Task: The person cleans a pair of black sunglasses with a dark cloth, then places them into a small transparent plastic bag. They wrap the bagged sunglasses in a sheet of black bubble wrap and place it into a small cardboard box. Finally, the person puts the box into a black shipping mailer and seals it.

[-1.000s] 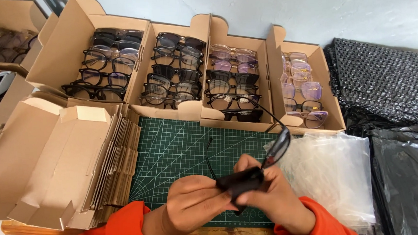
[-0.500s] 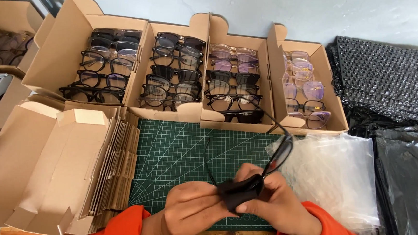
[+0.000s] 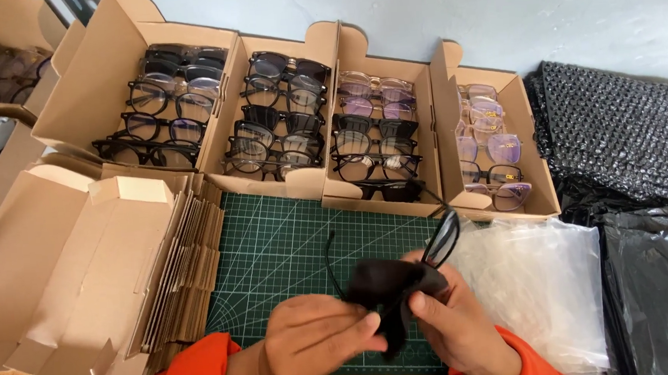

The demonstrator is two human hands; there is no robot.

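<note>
Stack of flat cartons (image 3: 123,277) lies at far left, untouched. My left hand (image 3: 313,347) is closed, its grip pinching the black cloth (image 3: 390,288) around one lens. My right hand (image 3: 455,331) pinches the black glasses (image 3: 438,243), held above the green mat (image 3: 283,245). Judgement: support the frame by its rim, wipe lightly, keep fingertips off the lens.

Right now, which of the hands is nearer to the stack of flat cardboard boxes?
Left. The left hand sits just right of the flat cardboard boxes, over the green cutting mat. The right hand is farther right, beside the clear plastic bags.
</note>
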